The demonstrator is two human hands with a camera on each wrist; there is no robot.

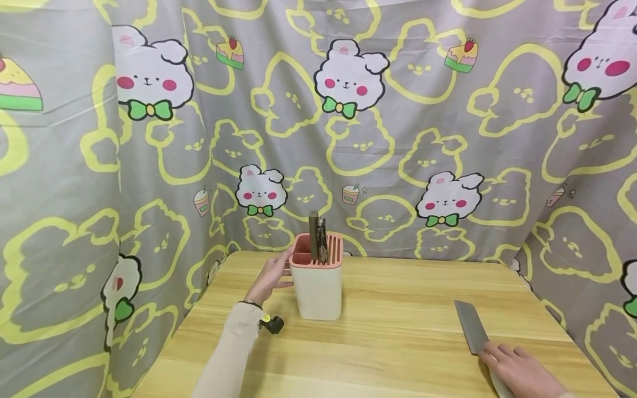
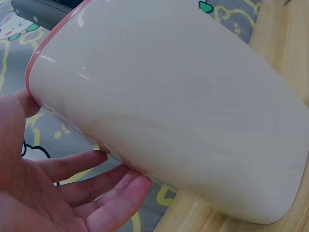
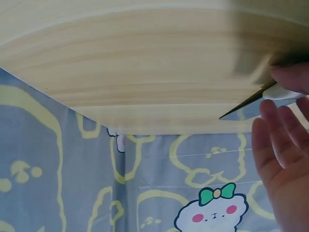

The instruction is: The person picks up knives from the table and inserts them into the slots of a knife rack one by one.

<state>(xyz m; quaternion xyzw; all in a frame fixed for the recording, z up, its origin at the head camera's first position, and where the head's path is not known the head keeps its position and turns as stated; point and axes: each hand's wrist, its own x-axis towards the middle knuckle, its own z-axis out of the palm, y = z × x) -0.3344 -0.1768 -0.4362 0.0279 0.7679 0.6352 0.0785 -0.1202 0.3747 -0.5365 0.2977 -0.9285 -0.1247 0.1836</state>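
In the head view a cream knife holder (image 1: 319, 293) with a pink slotted top stands upright near the table's middle. Its top bears a flat brown handle (image 1: 313, 235) and a dark mottled handle (image 1: 322, 243). My left hand (image 1: 271, 277) is at its left side, fingers extended; in the left wrist view the fingertips (image 2: 140, 186) touch its wall and the thumb is near the pink rim. At the right lies a kitchen knife (image 1: 471, 326) with a broad grey blade pointing away from me. My right hand (image 1: 522, 367) holds its pale handle (image 3: 277, 92) between thumb and fingers.
The light wooden table (image 1: 398, 342) is backed by a grey patterned curtain (image 1: 348, 138), which also hangs at both sides. A small black device (image 1: 273, 324) is strapped at my left wrist.
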